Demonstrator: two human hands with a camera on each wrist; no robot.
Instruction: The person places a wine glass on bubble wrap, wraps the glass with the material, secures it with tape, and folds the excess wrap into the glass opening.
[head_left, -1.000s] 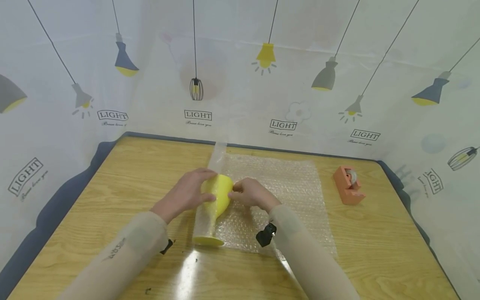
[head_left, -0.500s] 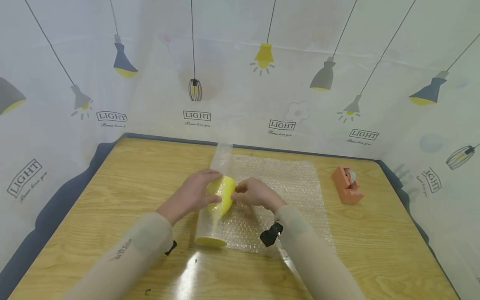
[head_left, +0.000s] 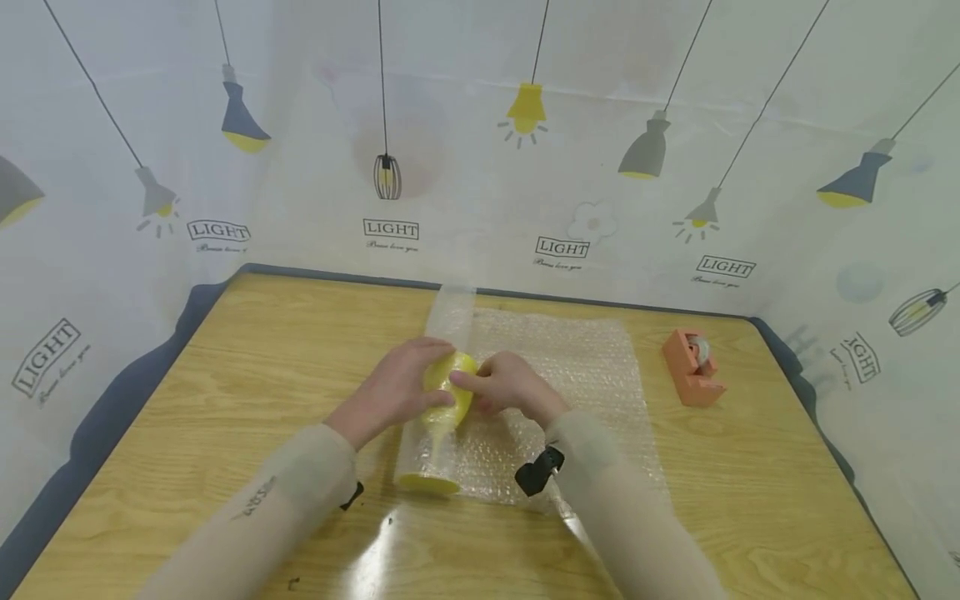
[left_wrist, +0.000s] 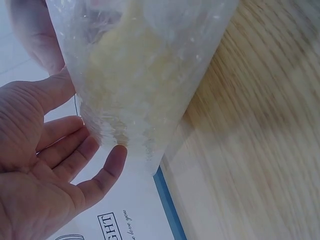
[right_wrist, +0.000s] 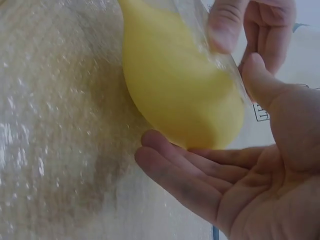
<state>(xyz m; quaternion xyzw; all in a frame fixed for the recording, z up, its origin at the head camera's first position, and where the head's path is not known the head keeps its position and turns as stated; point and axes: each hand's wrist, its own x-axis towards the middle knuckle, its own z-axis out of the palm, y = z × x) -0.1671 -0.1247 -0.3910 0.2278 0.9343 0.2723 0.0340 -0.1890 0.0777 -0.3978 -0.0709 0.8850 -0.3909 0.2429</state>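
A yellow goblet [right_wrist: 175,75] lies on its side on a sheet of clear bubble wrap [head_left: 562,358], its round foot [head_left: 427,485] towards me. The sheet's left edge is folded up over the bowl and stem. From the left, my left hand [head_left: 397,387] grips the bowl through this flap, thumb on the near side. My right hand [head_left: 517,385] holds the bowl from the right near its mouth; its thumb reaches over the flap, and the right wrist view shows its fingers [right_wrist: 185,185] against the bowl's side.
An orange tape dispenser [head_left: 693,375] with a roll of clear tape stands to the right of the sheet on the wooden table [head_left: 247,375]. A pale curtain [head_left: 480,167] printed with lamps surrounds the table's back and sides.
The goblet has rolled slightly right, with the flap now covering more of its bowl. Both hands have shifted right with it, and my right thumb has moved over onto the flap.
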